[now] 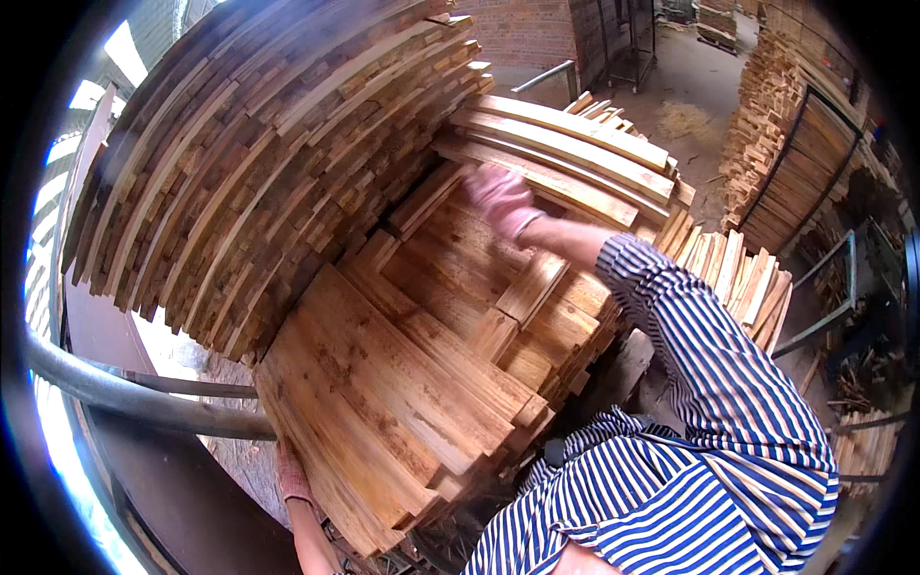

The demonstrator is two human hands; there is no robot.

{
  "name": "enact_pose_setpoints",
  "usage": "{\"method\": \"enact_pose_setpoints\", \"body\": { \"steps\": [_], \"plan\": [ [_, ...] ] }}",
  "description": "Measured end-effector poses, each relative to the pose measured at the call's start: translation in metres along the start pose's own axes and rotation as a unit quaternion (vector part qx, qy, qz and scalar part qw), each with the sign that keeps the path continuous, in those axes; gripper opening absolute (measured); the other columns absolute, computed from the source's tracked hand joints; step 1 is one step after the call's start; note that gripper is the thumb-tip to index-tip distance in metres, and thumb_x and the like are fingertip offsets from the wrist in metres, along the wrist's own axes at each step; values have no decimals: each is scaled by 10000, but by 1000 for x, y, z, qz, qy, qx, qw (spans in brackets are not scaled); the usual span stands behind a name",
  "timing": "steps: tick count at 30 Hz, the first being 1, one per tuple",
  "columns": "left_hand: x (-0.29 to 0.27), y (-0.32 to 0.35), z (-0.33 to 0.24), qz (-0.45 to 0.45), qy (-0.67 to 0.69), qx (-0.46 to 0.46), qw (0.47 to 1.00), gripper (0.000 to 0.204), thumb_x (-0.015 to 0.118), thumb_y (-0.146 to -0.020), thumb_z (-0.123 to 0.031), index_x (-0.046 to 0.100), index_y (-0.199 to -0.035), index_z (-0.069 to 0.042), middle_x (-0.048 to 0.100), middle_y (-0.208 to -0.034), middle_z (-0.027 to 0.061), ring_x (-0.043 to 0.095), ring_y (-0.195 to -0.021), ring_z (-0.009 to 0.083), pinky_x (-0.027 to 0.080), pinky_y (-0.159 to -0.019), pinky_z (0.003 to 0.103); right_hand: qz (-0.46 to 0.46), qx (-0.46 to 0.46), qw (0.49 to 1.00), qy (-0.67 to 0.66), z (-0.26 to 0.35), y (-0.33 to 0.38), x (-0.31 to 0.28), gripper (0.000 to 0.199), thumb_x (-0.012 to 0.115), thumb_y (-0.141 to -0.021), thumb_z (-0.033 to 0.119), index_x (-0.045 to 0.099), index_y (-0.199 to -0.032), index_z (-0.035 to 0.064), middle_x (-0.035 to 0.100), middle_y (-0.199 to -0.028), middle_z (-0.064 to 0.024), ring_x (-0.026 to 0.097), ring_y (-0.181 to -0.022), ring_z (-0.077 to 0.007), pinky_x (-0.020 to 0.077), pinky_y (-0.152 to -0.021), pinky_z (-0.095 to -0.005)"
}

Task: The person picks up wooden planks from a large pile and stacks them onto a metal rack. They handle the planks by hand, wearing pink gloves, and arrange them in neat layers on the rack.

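Note:
Sawn wooden boards [383, 383] lie side by side on top of a broad stack in front of me. My left hand [291, 477], in a pinkish work glove, is against the outer edge of the nearest boards at lower left. How its fingers are bent is hard to make out. Over the far part of the stack is my right hand [500, 201], also gloved and smeared by motion, beside long pale planks [565, 153]. I see no board in it. Short wood pieces [522, 292] lie across the lower layer below my right forearm.
A tall pile of layered boards [278, 163] rises on the left, next to the stack. A thick metal pipe [153, 391] runs in from the left and ends near my left hand. More stacked wood [767, 134] and a metal frame [824, 307] stand on the right.

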State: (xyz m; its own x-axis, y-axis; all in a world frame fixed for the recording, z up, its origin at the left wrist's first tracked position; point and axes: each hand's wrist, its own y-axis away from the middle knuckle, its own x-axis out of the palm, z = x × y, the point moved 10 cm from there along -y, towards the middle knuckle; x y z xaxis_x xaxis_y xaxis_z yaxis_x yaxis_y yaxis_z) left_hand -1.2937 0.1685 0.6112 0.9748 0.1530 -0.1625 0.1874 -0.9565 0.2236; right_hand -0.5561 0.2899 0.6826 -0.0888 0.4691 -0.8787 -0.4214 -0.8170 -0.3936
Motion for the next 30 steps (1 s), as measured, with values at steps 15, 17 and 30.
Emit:
{"method": "enact_pose_setpoints", "body": {
  "steps": [15,17,30],
  "plan": [
    [-34,-3,10,-34,-134,81,987,655,513,-1024,-523,490,-1447,-23,601,-1345,143,553,-1217,262,418,-1035,376,-10,-221,931,290,-35,18,-10,354,524,-939,102,523,-1293,82,566,-1191,-118,586,-1134,-274,568,-784,-402],
    [-18,-14,10,-15,-122,80,989,643,532,-1018,-518,508,-1429,-23,610,-1327,128,563,-1197,257,427,-1026,378,153,-20,980,126,-62,-11,-2,366,521,-930,105,533,-1294,68,580,-1184,-125,613,-1103,-279,581,-776,-418],
    [-21,-15,12,-40,-122,42,991,637,495,-1032,-494,468,-1468,-31,569,-1394,126,543,-1233,251,419,-1049,353,183,-40,982,22,19,69,-9,512,643,-936,386,504,-1354,125,549,-1268,-216,602,-1169,-350,595,-812,-511]
  ]
}}
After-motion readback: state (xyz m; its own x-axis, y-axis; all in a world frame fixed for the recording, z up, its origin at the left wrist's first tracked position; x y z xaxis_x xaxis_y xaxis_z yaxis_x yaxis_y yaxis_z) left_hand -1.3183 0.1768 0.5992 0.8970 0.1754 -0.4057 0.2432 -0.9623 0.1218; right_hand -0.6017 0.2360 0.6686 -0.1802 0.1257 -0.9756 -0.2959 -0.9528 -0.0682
